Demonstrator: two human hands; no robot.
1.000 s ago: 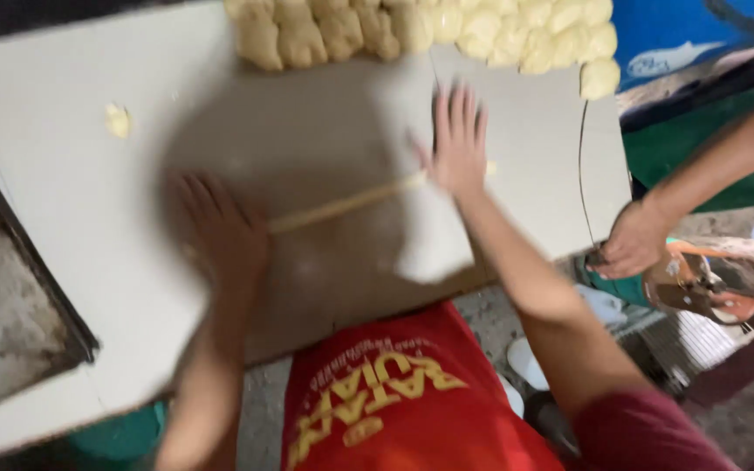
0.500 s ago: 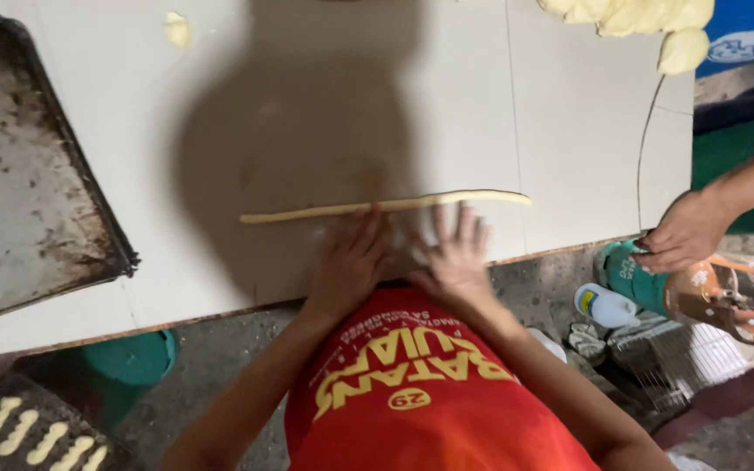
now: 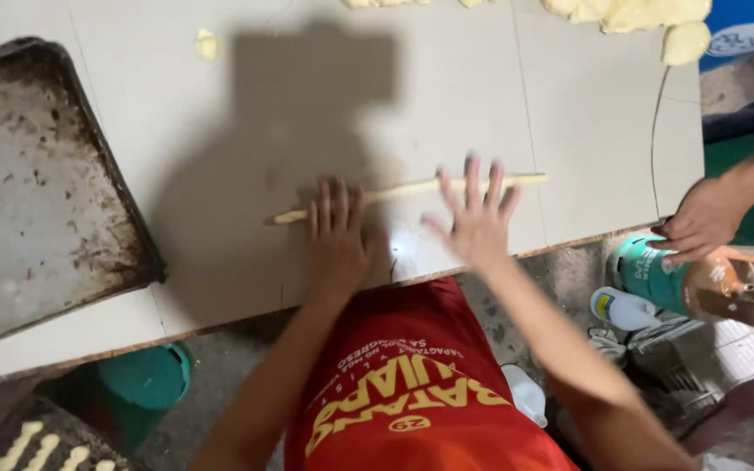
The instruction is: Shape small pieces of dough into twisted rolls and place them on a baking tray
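A long thin rope of pale dough (image 3: 407, 189) lies across the white worktop (image 3: 569, 113). My left hand (image 3: 337, 235) lies flat with its fingertips on the rope's left part. My right hand (image 3: 475, 218) is spread open, fingers over the rope's right part. Both palms face down and hold nothing. My red shirt fills the bottom of the view.
A dark, worn baking tray (image 3: 37, 192) sits at the left of the worktop. Lumps of dough (image 3: 630, 17) lie along the far edge and a small scrap (image 3: 208, 44) at upper left. Another person's hand (image 3: 700, 218) reaches in at right near a green container (image 3: 652, 270). A green bucket (image 3: 141, 379) stands below the table.
The rope has been rolled toward the table's near edge. My hands drew close together at its middle, then spread apart along it.
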